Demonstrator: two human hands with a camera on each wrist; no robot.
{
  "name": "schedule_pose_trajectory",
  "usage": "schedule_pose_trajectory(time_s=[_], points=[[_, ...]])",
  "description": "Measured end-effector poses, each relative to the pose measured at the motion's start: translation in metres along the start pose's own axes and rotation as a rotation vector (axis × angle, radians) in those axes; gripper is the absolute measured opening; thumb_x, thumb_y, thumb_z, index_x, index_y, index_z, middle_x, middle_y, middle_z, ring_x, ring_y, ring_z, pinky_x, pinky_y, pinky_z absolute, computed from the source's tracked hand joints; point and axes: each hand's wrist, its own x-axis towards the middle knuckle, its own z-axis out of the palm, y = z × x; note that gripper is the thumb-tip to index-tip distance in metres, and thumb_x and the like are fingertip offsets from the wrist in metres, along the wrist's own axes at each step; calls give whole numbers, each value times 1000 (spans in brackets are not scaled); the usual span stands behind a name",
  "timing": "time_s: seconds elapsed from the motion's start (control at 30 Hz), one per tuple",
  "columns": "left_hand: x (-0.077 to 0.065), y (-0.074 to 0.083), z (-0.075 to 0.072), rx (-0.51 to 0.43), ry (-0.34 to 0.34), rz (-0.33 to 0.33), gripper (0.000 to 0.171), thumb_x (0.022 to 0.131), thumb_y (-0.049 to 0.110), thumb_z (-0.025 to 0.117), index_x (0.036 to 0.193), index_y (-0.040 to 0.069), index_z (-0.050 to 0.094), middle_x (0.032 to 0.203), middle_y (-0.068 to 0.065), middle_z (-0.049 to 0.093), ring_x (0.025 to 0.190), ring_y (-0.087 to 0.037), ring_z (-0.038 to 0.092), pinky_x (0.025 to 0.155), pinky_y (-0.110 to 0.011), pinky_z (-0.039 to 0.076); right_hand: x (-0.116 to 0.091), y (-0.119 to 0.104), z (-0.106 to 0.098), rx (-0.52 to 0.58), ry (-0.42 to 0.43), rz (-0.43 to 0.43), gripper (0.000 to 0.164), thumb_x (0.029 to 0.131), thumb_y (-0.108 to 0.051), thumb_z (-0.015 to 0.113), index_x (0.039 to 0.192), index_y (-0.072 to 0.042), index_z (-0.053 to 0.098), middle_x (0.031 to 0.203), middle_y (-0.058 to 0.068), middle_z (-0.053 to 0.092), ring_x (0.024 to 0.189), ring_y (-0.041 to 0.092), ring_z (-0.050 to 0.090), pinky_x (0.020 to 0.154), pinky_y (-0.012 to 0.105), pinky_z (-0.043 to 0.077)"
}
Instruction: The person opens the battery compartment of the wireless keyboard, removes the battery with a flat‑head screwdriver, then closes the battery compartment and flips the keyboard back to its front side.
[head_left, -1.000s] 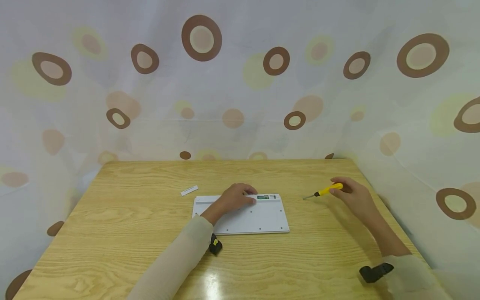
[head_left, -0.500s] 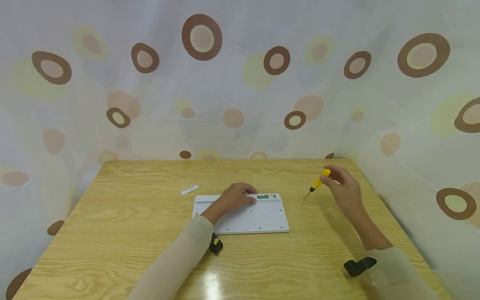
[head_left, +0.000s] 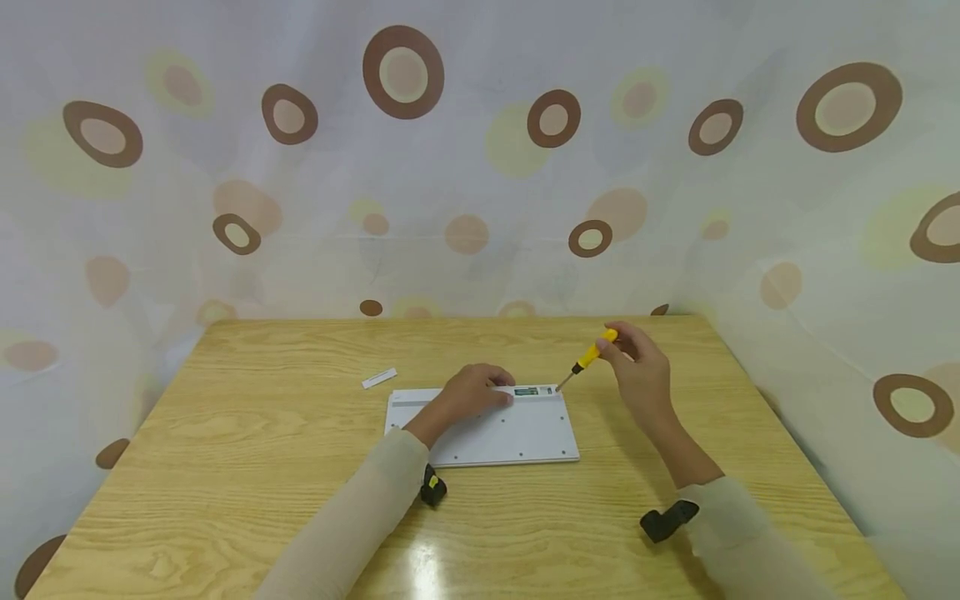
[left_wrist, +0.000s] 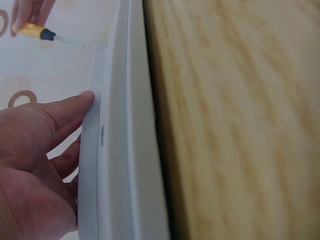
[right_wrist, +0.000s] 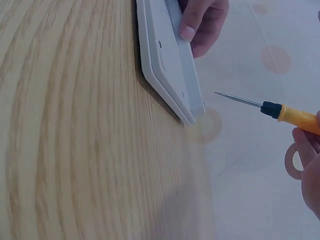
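Note:
A white keyboard [head_left: 517, 437] lies face down on the wooden table, several small screws dotting its back. At its far edge, an uncovered battery compartment [head_left: 527, 392] shows something green inside. My left hand [head_left: 471, 393] grips the raised far edge, thumb [right_wrist: 187, 33] on the near side and fingers behind it. My right hand [head_left: 642, 371] pinches a yellow-handled screwdriver [head_left: 596, 350] by its handle. Its shaft slants down to the left, and the tip overlaps the keyboard's far right corner in the head view. In the right wrist view, the tip shows apart from the keyboard.
A small white strip, which looks like a battery cover [head_left: 378, 378], lies on the table [head_left: 285, 400] beyond the keyboard's far left corner. Patterned curtain [head_left: 465, 167] hangs behind the table and along both sides. Black wrist cameras [head_left: 670, 521] sit on both sleeves.
My right hand has moved left with the screwdriver, tilting it steeper and bringing its tip from over the table to the keyboard's far right corner. My left hand and the keyboard stay put.

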Motion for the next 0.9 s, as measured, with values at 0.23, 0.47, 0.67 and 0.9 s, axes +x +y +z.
schedule_pose_trajectory(time_s=[0.23,0.47,0.67,0.9], points=[[2,-2,2,29,6,10,28,95,26,71,122,18,72,119,1,70,110,-17,63,96,-40,50,1,-5,19,11,16,1,35,98,-11,66,129,3,60,110,15,64,93,4,64,84,13,52],[2,-1,2,28,6,22,27,95,25,71,121,17,72,117,0,71,108,-17,64,96,-40,50,7,8,28,-29,9,0,35,98,-11,67,130,1,60,110,17,65,92,2,64,82,11,52],[1,0,2,30,11,15,26,94,24,71,120,17,73,116,0,71,107,-18,64,96,-40,49,14,33,36,-25,3,-37,35,97,-17,69,129,-4,63,111,14,66,95,4,63,80,13,53],[2,0,1,41,20,-4,26,94,24,72,119,16,73,115,0,71,106,-17,64,96,-40,49,15,25,47,-148,-10,-144,36,96,-26,71,126,-7,64,111,8,66,101,17,65,78,11,51]])
